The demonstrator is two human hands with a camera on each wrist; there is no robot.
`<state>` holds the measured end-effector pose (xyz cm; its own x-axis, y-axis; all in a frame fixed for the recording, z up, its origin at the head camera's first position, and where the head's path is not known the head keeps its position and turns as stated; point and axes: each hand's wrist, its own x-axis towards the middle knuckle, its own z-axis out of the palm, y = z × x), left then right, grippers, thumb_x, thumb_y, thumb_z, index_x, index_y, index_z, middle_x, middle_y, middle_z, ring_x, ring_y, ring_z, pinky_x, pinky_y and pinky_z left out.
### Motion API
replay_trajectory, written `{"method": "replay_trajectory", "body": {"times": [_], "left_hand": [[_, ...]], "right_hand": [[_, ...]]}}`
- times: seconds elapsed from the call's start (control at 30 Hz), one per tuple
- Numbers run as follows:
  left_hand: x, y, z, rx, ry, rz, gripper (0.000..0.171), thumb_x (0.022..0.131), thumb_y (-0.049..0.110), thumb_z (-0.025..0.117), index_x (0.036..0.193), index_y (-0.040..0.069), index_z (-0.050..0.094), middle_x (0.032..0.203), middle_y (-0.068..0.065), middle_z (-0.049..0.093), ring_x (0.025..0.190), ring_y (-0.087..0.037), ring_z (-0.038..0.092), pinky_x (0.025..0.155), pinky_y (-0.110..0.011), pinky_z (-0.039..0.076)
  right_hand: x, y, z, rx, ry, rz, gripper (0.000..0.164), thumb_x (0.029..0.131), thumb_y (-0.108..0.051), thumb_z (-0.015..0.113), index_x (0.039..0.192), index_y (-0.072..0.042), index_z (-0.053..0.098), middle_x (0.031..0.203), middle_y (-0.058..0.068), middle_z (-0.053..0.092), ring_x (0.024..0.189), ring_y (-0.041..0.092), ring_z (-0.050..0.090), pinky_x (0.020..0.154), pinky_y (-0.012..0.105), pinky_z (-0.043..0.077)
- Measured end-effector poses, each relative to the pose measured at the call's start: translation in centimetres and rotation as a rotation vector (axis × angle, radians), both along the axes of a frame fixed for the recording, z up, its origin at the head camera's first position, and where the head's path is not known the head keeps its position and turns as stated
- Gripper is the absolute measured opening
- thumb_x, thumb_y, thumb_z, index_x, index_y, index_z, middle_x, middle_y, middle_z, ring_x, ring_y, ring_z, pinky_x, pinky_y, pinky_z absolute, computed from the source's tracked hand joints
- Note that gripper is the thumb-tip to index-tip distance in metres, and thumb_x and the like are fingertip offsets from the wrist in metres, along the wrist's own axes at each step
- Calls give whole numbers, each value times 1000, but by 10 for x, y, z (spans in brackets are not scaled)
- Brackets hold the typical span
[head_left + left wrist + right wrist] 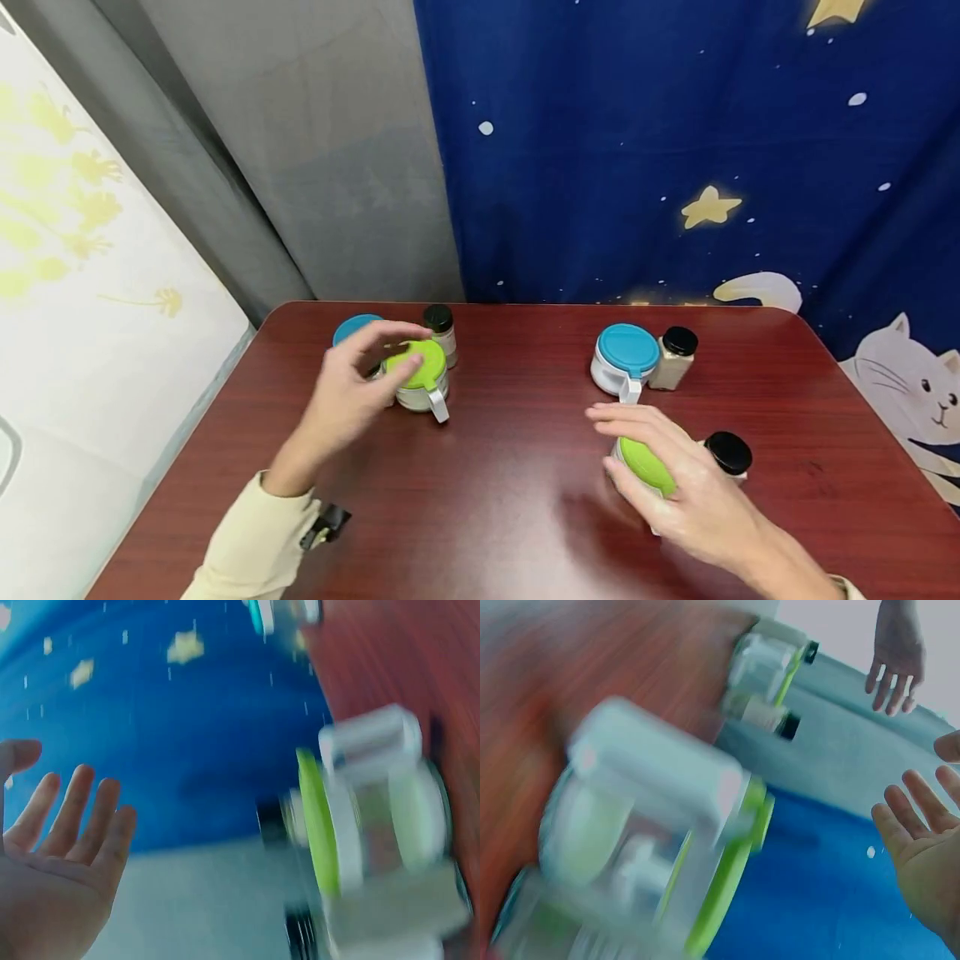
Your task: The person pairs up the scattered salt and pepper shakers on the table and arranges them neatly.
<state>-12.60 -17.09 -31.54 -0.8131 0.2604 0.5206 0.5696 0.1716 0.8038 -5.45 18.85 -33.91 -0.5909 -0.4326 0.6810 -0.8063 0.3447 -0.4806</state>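
Observation:
In the head view, my left hand (348,383) hovers by a seasoning jar with a green lid (420,360), its fingers loosely bent and holding nothing. The left wrist view shows that hand (71,855) apart from the green-lidded jar (319,825), fingers spread. My right hand (686,487) is over a second green-lidded jar (647,465) and partly hides it. In the right wrist view, the right hand (934,855) has its fingers extended and stands away from that jar (727,885), which is blurred. Contact with either jar is not visible.
Behind the left hand are a partly hidden blue-lidded jar (356,326) and a black-capped bottle (442,333). At right stand another blue-lidded jar (628,350), a black-capped square bottle (673,360) and a black-capped bottle (727,454). Curtains (600,167) hang beyond the reddish table (480,500).

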Motion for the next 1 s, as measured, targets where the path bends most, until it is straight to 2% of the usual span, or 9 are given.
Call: {"method": "replay_trajectory", "body": {"times": [0.17, 0.27, 0.37, 0.43, 0.53, 0.63, 0.7, 0.83, 1.0], "left_hand": [[-8, -35, -8, 32, -14, 103, 29, 99, -2, 63, 128, 0, 64, 124, -16, 66, 112, -24, 65, 88, -27, 53], [-14, -36, -22, -204, -3, 203, 32, 100, 10, 65, 132, 7, 64, 128, -7, 65, 115, -22, 62, 92, -32, 51], [-22, -28, -40, -573, 122, 290, 41, 97, 24, 70, 133, 7, 64, 130, -7, 63, 120, -26, 58, 100, -42, 46], [-26, -22, -52, -737, 253, 330, 51, 92, 34, 73, 129, 0, 64, 128, -14, 63, 121, -32, 57, 103, -48, 43], [-27, -14, -62, -852, 386, 408, 66, 85, 51, 74, 121, -4, 67, 122, -18, 65, 116, -37, 59, 102, -49, 44], [-26, -10, -67, -931, 396, 445, 78, 81, 62, 73, 122, -4, 66, 122, -19, 65, 115, -38, 59, 103, -50, 44], [-25, -8, -68, -1012, 388, 445, 80, 80, 63, 73, 124, -3, 66, 125, -19, 64, 118, -37, 57, 106, -52, 41], [-23, -6, -67, -1139, 390, 424, 74, 80, 57, 77, 123, -2, 67, 125, -18, 64, 121, -34, 57, 109, -55, 36], [-24, -1, -63, -1151, 363, 380, 63, 82, 44, 82, 118, -5, 68, 121, -22, 64, 116, -35, 60, 106, -49, 43]], "right_hand": [[-19, -40, -12, -69, -107, -55, 36, 94, -7, 71, 130, -13, 64, 132, 4, 63, 122, 21, 59, 104, 26, 41], [-36, -70, -18, -112, -305, -150, 41, 95, -3, 67, 134, -13, 61, 134, 0, 62, 124, 18, 58, 104, 33, 44], [-65, -104, -23, -73, -425, -219, 47, 98, -3, 60, 143, -14, 56, 142, 1, 55, 132, 19, 50, 107, 41, 41], [-87, -126, -27, 26, -415, -240, 55, 97, -1, 57, 149, -17, 51, 150, 5, 48, 137, 24, 43, 109, 45, 39], [-117, -157, -31, 250, -257, -277, 71, 91, 4, 59, 155, -23, 45, 159, 12, 33, 142, 32, 34, 107, 46, 41], [-141, -181, -34, 436, -118, -313, 76, 90, 3, 63, 157, -26, 42, 162, 16, 25, 143, 39, 30, 105, 47, 43], [-153, -190, -36, 510, -96, -328, 70, 94, -3, 65, 156, -26, 42, 162, 16, 24, 144, 40, 29, 107, 47, 42], [-164, -195, -40, 493, -179, -327, 52, 103, -17, 62, 152, -26, 49, 161, 12, 30, 140, 34, 38, 97, 47, 50], [-167, -193, -45, 380, -245, -303, 41, 104, -23, 62, 144, -27, 55, 157, 7, 35, 128, 31, 51, 83, 47, 56]]}}
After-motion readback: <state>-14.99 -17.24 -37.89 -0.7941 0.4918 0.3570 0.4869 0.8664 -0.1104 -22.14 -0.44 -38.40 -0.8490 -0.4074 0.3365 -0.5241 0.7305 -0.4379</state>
